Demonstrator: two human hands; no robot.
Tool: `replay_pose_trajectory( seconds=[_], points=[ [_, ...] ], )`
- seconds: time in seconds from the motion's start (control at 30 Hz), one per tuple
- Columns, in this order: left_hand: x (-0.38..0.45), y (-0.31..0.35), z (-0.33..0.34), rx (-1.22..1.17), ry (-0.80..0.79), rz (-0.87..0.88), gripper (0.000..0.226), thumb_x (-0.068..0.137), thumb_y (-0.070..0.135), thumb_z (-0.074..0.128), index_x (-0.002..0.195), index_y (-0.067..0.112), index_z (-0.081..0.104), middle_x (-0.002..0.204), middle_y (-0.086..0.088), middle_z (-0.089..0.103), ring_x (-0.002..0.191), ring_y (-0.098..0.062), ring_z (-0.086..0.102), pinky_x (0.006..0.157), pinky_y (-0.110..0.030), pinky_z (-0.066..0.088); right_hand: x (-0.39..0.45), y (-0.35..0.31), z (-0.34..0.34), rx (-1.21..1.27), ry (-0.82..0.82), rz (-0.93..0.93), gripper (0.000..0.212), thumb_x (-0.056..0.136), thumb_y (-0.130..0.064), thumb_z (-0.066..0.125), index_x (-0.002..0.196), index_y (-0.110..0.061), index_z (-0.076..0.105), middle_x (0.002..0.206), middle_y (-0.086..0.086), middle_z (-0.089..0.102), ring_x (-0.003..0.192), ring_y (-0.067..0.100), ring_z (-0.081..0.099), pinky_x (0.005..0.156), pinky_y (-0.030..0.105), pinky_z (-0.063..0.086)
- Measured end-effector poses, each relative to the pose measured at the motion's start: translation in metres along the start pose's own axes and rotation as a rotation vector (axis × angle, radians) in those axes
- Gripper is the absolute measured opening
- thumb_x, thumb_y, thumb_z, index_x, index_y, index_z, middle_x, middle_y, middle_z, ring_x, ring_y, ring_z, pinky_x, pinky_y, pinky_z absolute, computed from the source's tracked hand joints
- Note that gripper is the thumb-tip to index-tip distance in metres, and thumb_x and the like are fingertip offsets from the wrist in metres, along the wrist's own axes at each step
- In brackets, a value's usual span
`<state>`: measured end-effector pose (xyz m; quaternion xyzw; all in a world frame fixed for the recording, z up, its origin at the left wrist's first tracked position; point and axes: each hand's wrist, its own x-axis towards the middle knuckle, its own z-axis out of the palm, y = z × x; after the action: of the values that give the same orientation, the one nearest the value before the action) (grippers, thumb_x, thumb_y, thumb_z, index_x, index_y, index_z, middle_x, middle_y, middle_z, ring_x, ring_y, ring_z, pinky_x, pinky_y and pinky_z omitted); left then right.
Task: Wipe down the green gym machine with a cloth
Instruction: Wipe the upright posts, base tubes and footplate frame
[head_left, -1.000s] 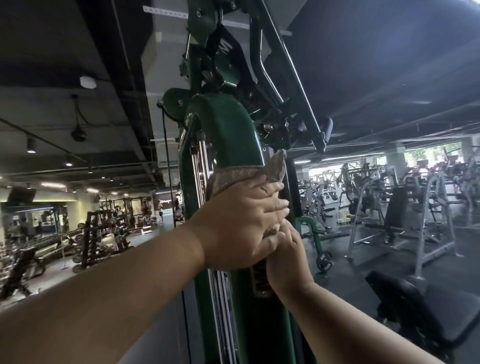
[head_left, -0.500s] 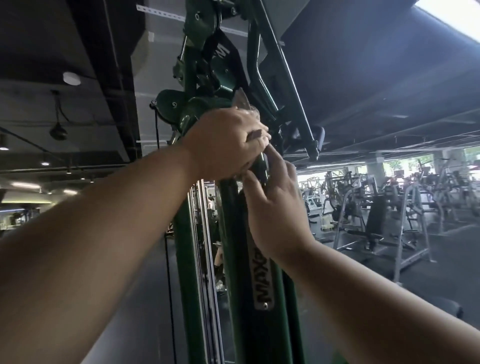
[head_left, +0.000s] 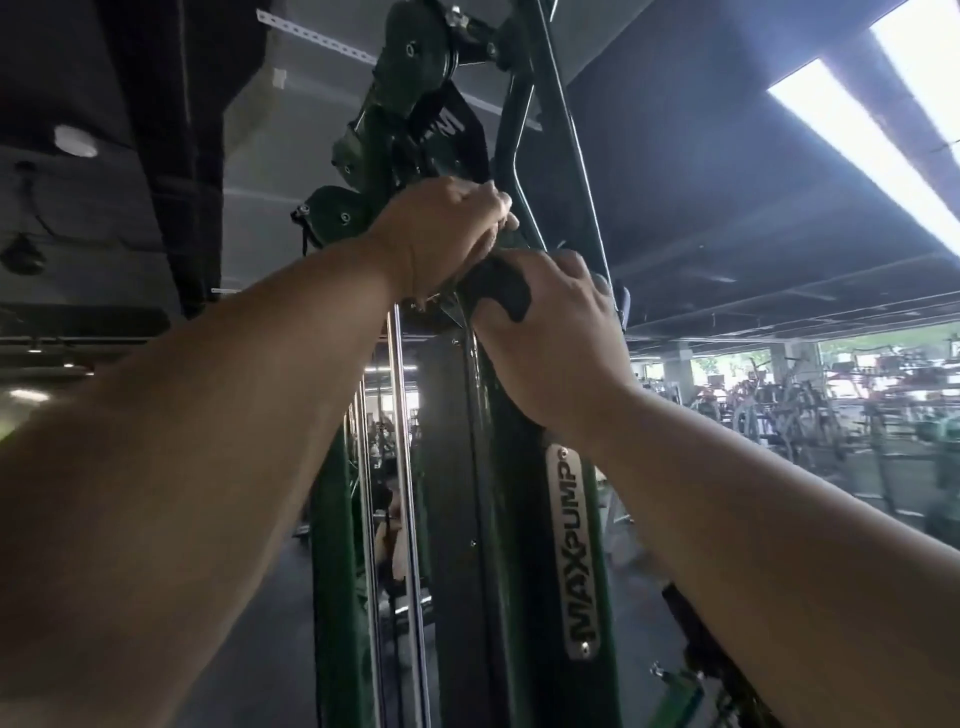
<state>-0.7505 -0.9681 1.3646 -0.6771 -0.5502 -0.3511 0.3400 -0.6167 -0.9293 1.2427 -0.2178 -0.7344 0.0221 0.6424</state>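
The green gym machine (head_left: 519, 519) rises in front of me, its upright carrying a silver MAXPUMP badge (head_left: 575, 551). My left hand (head_left: 441, 234) is raised to the top of the upright just below the green pulley housings (head_left: 410, 67), with its fingers curled. The beige cloth is almost entirely hidden under that hand. My right hand (head_left: 550, 332) sits just below and to the right, gripping the upright's top with its fingers hooked over the edge.
Chrome guide rods (head_left: 400, 467) run down left of the upright. A black bar (head_left: 561, 119) angles up past my hands. Bright ceiling light strips (head_left: 857, 135) are overhead. Several other gym machines (head_left: 831, 410) stand at the far right.
Both hands have climbed the upright from its curved shoulder to the top near the pulleys. The cloth, plainly showing before, has slipped under my left hand. My view has tilted upward.
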Motion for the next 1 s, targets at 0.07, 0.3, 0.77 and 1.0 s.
replay_pose_trajectory(
  seconds=[0.07, 0.3, 0.77, 1.0],
  points=[
    [0.002, -0.015, -0.003, 0.153, 0.007, 0.09, 0.05, 0.105, 0.043, 0.033, 0.099, 0.01, 0.07, 0.091, -0.008, 0.072, 0.089, -0.023, 0.069, 0.093, -0.038, 0.054, 0.0, -0.004, 0.006, 0.01, 0.011, 0.027, 0.051, 0.091, -0.047, 0.057, 0.142, -0.039, 0.053, 0.137, -0.006, 0.05, 0.124, 0.02, 0.041, 0.097, 0.029, 0.027],
    [0.024, -0.059, -0.001, 0.302, 0.112, 0.227, 0.037, 0.109, 0.033, 0.04, 0.113, 0.018, 0.074, 0.111, -0.006, 0.075, 0.102, -0.022, 0.069, 0.093, -0.032, 0.053, 0.002, -0.011, 0.018, -0.085, 0.055, 0.019, 0.06, 0.092, -0.051, 0.053, 0.149, -0.037, 0.044, 0.139, -0.008, 0.05, 0.125, 0.019, 0.042, 0.105, 0.038, 0.04],
    [0.024, -0.069, -0.011, 0.206, 0.029, 0.039, 0.02, 0.103, 0.022, 0.059, 0.11, 0.005, 0.066, 0.117, -0.022, 0.071, 0.111, -0.035, 0.068, 0.097, -0.048, 0.053, 0.041, -0.032, 0.018, -0.235, -0.051, -0.177, 0.064, 0.092, -0.055, 0.054, 0.153, -0.037, 0.044, 0.152, -0.014, 0.048, 0.141, 0.017, 0.041, 0.107, 0.035, 0.035],
    [0.028, -0.11, -0.01, 0.018, -0.005, -0.053, 0.028, 0.11, 0.033, 0.042, 0.109, 0.013, 0.062, 0.103, -0.012, 0.071, 0.097, -0.031, 0.068, 0.095, -0.052, 0.056, 0.046, -0.038, 0.023, -0.343, -0.051, -0.19, 0.053, 0.091, -0.047, 0.055, 0.14, -0.029, 0.055, 0.129, -0.002, 0.058, 0.12, 0.024, 0.053, 0.1, 0.041, 0.049]
  ],
)
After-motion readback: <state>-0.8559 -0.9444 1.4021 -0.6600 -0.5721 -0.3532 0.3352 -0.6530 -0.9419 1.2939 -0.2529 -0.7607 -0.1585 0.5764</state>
